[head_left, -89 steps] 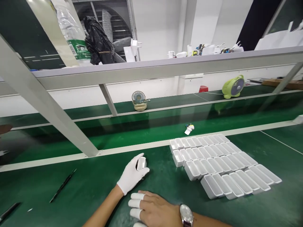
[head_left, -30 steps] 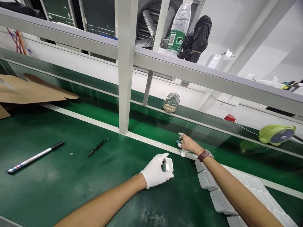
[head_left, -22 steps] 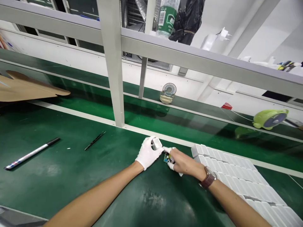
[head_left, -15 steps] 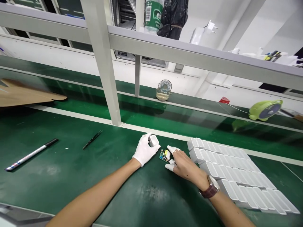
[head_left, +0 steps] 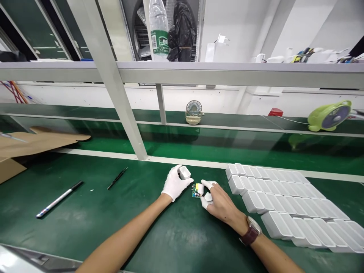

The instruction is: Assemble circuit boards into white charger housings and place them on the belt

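My left hand [head_left: 174, 185], in a white glove, curls around a small white plastic case [head_left: 185, 173] whose open end faces up. Just right of it, my right hand [head_left: 223, 203] wears white finger covers and has thumb and fingers closed around the right end of a small green circuit board [head_left: 196, 190]. Yellow, white and dark components sit on that board. A white piece [head_left: 208, 196] shows between the right fingers; whether it is joined to the board is hidden. Case and board are a short gap apart.
Rows of white plastic cases [head_left: 284, 206] stand on the green table at the right. Tweezers [head_left: 117, 178] and a marker pen [head_left: 59, 199] lie to the left, near a cardboard box [head_left: 42, 142]. A slanted post [head_left: 125, 110] and a shelf [head_left: 227, 76] rise behind.
The camera view has levelled and tilted up a little. My right fingers have drawn closer around the end of the board. My left hand keeps the case in much the same place.
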The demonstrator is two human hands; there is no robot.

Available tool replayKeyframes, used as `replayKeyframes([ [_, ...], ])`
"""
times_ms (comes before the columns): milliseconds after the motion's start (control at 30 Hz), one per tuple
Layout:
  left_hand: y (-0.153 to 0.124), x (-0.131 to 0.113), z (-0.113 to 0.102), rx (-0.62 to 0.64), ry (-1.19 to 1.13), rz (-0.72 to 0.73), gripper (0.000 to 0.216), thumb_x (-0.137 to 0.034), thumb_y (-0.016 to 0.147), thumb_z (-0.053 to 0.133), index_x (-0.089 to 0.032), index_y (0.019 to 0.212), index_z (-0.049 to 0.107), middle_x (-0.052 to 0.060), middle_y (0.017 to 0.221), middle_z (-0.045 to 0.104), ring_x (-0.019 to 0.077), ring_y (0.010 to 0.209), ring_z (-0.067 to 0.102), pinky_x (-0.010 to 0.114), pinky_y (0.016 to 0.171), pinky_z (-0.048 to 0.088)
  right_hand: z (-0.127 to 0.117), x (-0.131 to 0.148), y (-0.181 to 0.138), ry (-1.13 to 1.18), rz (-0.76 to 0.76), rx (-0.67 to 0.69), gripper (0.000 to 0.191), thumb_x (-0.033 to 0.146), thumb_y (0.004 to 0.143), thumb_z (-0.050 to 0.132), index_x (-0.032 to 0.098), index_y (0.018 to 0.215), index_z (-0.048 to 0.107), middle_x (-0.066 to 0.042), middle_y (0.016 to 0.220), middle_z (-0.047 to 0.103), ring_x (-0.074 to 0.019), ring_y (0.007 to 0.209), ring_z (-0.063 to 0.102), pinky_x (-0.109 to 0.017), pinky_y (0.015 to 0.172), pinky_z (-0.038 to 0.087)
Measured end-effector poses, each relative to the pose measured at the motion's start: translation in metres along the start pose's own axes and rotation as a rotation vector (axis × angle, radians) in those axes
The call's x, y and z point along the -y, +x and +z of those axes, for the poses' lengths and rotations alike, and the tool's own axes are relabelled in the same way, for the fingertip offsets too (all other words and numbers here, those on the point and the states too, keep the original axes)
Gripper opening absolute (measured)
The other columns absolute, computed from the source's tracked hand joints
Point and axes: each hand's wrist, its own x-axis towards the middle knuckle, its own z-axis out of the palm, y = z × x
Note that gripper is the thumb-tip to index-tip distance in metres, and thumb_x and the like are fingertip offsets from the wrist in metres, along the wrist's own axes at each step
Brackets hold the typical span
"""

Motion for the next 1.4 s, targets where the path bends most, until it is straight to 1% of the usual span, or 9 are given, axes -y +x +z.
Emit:
replayKeyframes([
  [100,0.0,-0.002,-0.002,0.051,-0.013,0.009,0.05,-0.031,0.067,0.083,-0.018,0.109,0.06,0.007,0.105,0.068,0.0245,0.096,0.067,0.04,0.09,0.052,-0.01,0.006,-0.001,0.049,-0.034,-0.072,0.05,0.02,0.087,0.055,0.012,0.136,0.048,-0.015,0.115,0.064,-0.0291,0.11,0.06,-0.047,0.096,0.053],
  [167,-0.001,-0.004,-0.004,0.078,-0.038,0.017,0.049,-0.028,0.067,0.082,-0.019,0.108,0.058,0.005,0.1,0.069,0.0227,0.092,0.068,0.039,0.087,0.054,-0.016,0.008,-0.001,0.093,-0.04,-0.105,0.049,0.019,0.087,0.056,0.015,0.135,0.048,-0.014,0.118,0.062,-0.0271,0.107,0.062,-0.045,0.094,0.054],
  [333,-0.012,-0.011,-0.004,0.111,-0.119,0.075,0.054,-0.017,0.066,0.08,-0.022,0.114,0.055,0.001,0.108,0.067,0.019,0.1,0.067,0.034,0.094,0.053,-0.026,0.01,-0.001,0.271,-0.057,-0.219,0.049,0.012,0.089,0.055,0.023,0.137,0.047,-0.013,0.129,0.053,-0.0171,0.083,0.067,-0.036,0.083,0.059],
  [433,-0.021,-0.014,-0.003,0.143,-0.164,0.137,0.051,-0.016,0.068,0.078,-0.023,0.113,0.055,0.001,0.107,0.066,0.0183,0.099,0.067,0.035,0.094,0.054,-0.028,0.009,-0.002,0.251,-0.081,-0.272,0.052,0.011,0.09,0.056,0.023,0.139,0.047,-0.014,0.132,0.052,-0.021,0.099,0.067,-0.038,0.089,0.058],
  [533,-0.027,-0.015,-0.004,0.172,-0.121,0.236,0.047,-0.017,0.07,0.076,-0.023,0.112,0.057,0.002,0.11,0.065,0.0204,0.1,0.066,0.038,0.093,0.055,-0.029,0.009,-0.003,0.212,-0.151,-0.294,0.056,0.008,0.088,0.059,0.019,0.141,0.046,-0.016,0.134,0.052,-0.0262,0.119,0.06,-0.041,0.097,0.055],
  [700,-0.03,-0.011,-0.007,0.18,-0.014,0.377,0.06,-0.018,0.07,0.077,-0.022,0.125,0.053,0.008,0.122,0.062,0.026,0.114,0.061,0.045,0.101,0.051,-0.029,0.011,-0.004,0.154,-0.263,-0.334,0.062,0.0,0.082,0.063,0.013,0.141,0.047,-0.02,0.134,0.054,-0.0283,0.123,0.057,-0.042,0.099,0.054],
  [900,-0.033,-0.007,-0.011,0.181,0.015,0.527,0.067,-0.019,0.072,0.078,-0.023,0.133,0.05,0.011,0.125,0.061,0.0272,0.117,0.059,0.046,0.1,0.053,-0.025,0.013,-0.007,0.119,-0.307,-0.318,0.064,-0.001,0.081,0.066,0.01,0.142,0.047,-0.022,0.134,0.055,-0.028,0.122,0.059,-0.041,0.097,0.056],
  [1200,-0.032,-0.005,-0.015,0.217,0.031,0.6,0.071,-0.017,0.074,0.076,-0.026,0.138,0.046,0.011,0.126,0.06,0.0275,0.117,0.058,0.046,0.098,0.053,-0.023,0.013,-0.008,0.143,-0.283,-0.27,0.063,-0.001,0.083,0.066,0.011,0.142,0.047,-0.022,0.135,0.055,-0.0267,0.118,0.062,-0.039,0.091,0.059],
  [1400,-0.032,-0.004,-0.015,0.245,0.052,0.607,0.071,-0.017,0.074,0.075,-0.028,0.139,0.047,0.01,0.127,0.06,0.0274,0.116,0.058,0.046,0.098,0.053,-0.02,0.01,-0.012,0.157,-0.273,-0.22,0.065,0.001,0.084,0.065,0.013,0.144,0.044,-0.021,0.136,0.055,-0.0273,0.119,0.062,-0.04,0.091,0.06],
])
